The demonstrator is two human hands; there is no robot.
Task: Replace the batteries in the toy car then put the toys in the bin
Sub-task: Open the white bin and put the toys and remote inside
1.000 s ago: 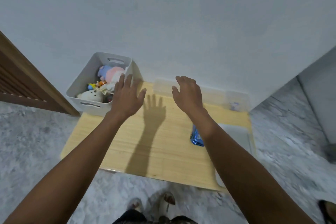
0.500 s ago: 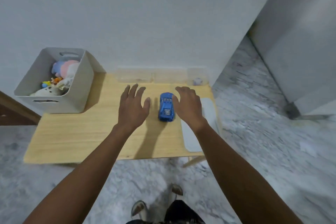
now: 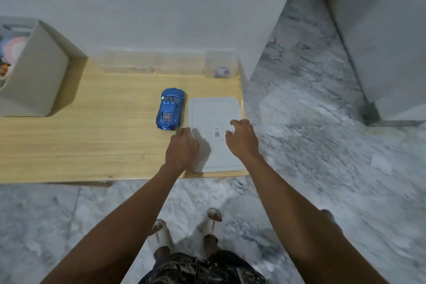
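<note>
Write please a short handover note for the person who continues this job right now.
Left hand and right hand: both empty, fingers loosely curled, over the white flat rectangular tray.
Blue metallic toy car stands upright on the light wooden table, just left of the tray.
Grey plastic bin at far left already holds soft toys.
Done: nothing visible on the car.
Left: change batteries, put car in bin.

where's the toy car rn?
Head view: blue toy car sits on the wooden table, right of centre, just left of the white tray, beyond the left hand.
</note>
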